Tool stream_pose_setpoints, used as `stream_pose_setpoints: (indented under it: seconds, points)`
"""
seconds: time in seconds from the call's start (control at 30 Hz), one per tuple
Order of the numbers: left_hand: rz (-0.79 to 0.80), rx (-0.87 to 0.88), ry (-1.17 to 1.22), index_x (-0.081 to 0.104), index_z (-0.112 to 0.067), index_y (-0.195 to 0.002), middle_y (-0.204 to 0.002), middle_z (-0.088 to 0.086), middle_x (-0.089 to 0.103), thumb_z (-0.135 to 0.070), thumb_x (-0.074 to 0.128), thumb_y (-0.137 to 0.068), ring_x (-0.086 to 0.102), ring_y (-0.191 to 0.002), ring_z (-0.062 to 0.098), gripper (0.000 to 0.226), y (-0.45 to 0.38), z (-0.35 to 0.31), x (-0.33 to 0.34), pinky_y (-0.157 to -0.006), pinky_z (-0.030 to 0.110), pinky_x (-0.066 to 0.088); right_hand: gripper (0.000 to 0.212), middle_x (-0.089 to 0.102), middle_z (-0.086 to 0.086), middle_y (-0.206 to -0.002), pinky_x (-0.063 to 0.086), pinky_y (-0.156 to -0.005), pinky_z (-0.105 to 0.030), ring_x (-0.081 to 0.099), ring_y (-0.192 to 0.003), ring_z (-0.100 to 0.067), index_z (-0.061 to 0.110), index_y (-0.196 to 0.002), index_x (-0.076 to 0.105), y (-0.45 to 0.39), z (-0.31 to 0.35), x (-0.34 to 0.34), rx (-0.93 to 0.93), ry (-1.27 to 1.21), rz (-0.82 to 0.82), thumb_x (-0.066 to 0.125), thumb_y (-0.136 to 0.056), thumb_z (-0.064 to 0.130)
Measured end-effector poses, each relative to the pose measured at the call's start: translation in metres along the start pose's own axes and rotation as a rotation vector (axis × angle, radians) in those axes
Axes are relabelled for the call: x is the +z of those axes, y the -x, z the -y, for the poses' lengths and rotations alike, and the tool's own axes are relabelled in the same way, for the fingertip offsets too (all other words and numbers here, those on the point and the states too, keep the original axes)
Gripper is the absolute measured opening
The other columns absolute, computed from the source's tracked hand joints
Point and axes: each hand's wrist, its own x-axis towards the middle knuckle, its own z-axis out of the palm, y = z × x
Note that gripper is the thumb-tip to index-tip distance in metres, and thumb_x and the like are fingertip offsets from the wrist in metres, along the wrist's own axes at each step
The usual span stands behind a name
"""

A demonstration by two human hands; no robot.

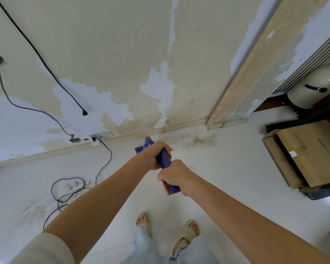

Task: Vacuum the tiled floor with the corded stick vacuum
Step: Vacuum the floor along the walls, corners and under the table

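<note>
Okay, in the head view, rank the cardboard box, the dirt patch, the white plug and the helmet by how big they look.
1. cardboard box
2. helmet, partly cut off
3. dirt patch, edges vague, close to the helmet
4. white plug

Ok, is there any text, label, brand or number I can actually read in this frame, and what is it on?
None is legible.
cardboard box: dark print along its top, too blurred to read.
Same box: small white sticker, too small to read.
vacuum handle: no marking visible.

Dirt patch (196, 140) right of vacuum (165, 162).
</note>
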Motion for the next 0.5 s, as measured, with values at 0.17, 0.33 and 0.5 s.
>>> stream_pose_setpoints:
  seconds: [0.17, 0.33, 0.5]
  points:
    - [-0.044, -0.004, -0.016, 0.047, -0.009, -0.076, -0.045, -0.001, 0.044, 0.003, 0.049, -0.086, 0.044, -0.045, 0.009, 0.016, -0.013, 0.005, -0.012, -0.046, 0.018, 0.042, 0.033, 0.054, -0.01, -0.065, 0.04, -0.036, -0.017, 0.047, -0.028, -0.007, -0.001, -0.116, 0.05, -0.022, -0.016, 0.016, -0.003, 0.076, -0.035, 0.051, -0.083, -0.002]
    - [-0.029, -0.002, 0.02, 0.046, -0.009, -0.084, -0.046, -0.001, 0.043, 0.004, 0.05, -0.087, 0.043, -0.048, 0.01, 0.014, -0.022, 0.005, -0.012, -0.049, 0.018, 0.042, 0.024, 0.054, -0.008, -0.063, 0.041, -0.038, -0.018, 0.048, -0.029, -0.007, 0.005, -0.105, 0.049, -0.029, -0.02, 0.01, -0.025, 0.093, -0.027, 0.05, -0.081, -0.001]
    - [-0.021, -0.006, 0.003, 0.045, -0.008, -0.079, -0.047, 0.0, 0.042, 0.004, 0.048, -0.088, 0.041, -0.052, 0.011, 0.016, -0.022, 0.009, 0.0, -0.054, 0.02, 0.04, 0.027, 0.054, -0.008, -0.064, 0.042, -0.037, -0.018, 0.049, -0.03, -0.006, 0.003, -0.109, 0.049, -0.028, -0.026, -0.002, -0.021, 0.113, -0.032, 0.05, -0.082, -0.002]
